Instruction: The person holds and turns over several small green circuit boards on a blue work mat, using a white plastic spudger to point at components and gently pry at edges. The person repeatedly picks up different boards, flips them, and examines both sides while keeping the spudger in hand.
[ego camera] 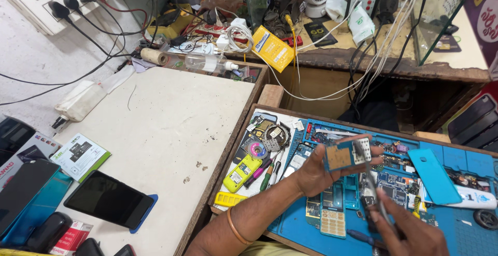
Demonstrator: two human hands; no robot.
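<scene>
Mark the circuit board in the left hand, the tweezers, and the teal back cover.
circuit board (340,157), head view, its tan middle.
tweezers (372,187), head view, mid-shaft.
teal back cover (432,175), head view, centre of its flat face.

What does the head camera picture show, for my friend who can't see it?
The left hand holds up a small blue circuit board while the right hand brings thin metal tweezers to it, above a blue work mat strewn with phone parts. To the left, a black phone lies on a white table.
</scene>
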